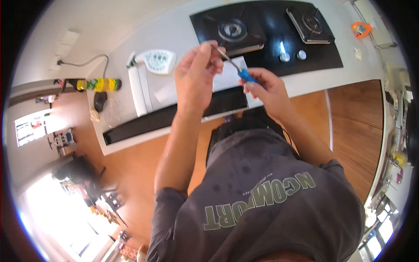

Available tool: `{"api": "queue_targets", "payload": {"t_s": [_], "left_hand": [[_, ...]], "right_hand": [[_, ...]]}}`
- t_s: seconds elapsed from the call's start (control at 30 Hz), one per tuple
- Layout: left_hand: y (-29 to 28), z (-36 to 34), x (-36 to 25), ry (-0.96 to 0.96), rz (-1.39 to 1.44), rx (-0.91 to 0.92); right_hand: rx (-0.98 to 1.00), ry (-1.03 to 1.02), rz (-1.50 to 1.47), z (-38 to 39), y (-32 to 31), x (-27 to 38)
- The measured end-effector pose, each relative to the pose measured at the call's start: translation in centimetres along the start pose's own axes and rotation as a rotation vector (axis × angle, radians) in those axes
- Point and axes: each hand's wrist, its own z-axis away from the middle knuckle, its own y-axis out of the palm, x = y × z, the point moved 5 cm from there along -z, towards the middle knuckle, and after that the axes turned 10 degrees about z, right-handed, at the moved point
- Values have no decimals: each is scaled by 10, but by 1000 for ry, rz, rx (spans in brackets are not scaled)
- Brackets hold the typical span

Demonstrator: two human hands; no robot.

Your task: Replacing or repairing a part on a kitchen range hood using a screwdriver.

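The blue-handled screwdriver (247, 75) was gripped by the right hand (268, 87); its shaft (228, 59), pinched by the left hand (196, 70), was best steadied.

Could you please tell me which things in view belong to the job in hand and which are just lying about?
Seemingly in use:
blue-handled tool, held by the right hand
left hand, at its metal shaft

Seemingly lying about:
white spray bottle
yellow-labelled bottle
orange object

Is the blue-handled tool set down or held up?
The blue-handled tool is held up: the right hand grips its handle, and its metal shaft reaches toward the left hand. Whether that hand pinches it is unclear.
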Motion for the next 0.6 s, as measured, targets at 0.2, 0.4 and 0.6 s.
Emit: {"api": "queue_targets", "payload": {"t_s": [0.2,0.4,0.6], "left_hand": [[-11,-8,7,-92,112,-37],[-37,-19,9,-187,235,-106],[-30,-56,-30,-117,268,-142]], "right_hand": [[13,1,-52,-4,8,-16],[-21,-64,-112,-15,0,-8],[-31,-157,-266,-49,-24,2]]}}
